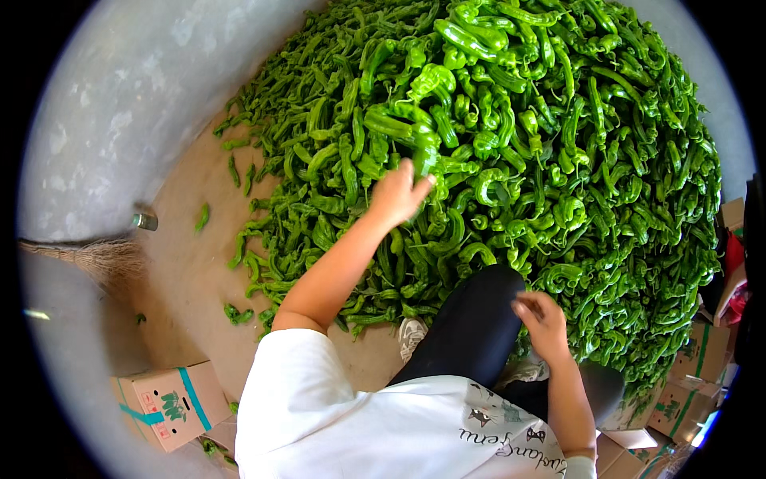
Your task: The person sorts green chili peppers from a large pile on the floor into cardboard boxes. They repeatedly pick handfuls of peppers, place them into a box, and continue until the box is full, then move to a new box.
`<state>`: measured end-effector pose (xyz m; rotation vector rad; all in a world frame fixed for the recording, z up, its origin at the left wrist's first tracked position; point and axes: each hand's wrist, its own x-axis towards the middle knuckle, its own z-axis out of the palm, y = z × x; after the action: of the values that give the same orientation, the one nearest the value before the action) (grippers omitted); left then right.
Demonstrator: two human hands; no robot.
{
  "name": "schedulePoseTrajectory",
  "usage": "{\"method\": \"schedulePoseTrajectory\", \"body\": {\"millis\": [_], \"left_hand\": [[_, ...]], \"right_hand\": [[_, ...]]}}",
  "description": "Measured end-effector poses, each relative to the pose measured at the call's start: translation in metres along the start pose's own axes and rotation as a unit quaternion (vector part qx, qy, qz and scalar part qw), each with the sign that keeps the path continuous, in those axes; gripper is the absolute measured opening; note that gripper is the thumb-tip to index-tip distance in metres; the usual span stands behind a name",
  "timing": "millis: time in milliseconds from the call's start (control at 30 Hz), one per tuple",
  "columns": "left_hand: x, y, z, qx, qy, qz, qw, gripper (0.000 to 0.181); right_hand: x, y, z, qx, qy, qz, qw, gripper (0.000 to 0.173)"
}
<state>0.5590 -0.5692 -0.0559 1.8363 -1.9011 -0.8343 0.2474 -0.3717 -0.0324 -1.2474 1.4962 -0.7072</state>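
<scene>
A large heap of green peppers (479, 149) rises in front of me, long and curled. My left hand (400, 193) reaches over the near left part of the heap, with a blurred green pepper (425, 154) at its fingertips; whether the fingers grip it is hard to tell. My right hand (543, 320) hovers beside my knee at the heap's near edge, its fingers curled, and no pepper shows in it.
Loose peppers (238, 314) lie on the floor at the left, near a straw broom (111, 256) and a small can (145, 221). A taped cardboard box (173, 407) stands at lower left. More cartons (682, 407) stand at lower right. A grey wall (119, 120) curves behind the heap.
</scene>
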Motion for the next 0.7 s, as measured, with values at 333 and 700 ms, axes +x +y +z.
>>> {"method": "schedulePoseTrajectory", "body": {"millis": [333,700], "left_hand": [[0.044,-0.058,0.025,0.045,0.37,0.024,0.928,0.054],[0.056,-0.077,0.021,0.104,0.381,-0.025,0.919,0.062]], "right_hand": [[0.098,-0.022,0.089,0.466,-0.09,0.12,0.872,0.03],[0.093,0.007,0.071,0.517,-0.073,0.17,0.836,0.027]]}}
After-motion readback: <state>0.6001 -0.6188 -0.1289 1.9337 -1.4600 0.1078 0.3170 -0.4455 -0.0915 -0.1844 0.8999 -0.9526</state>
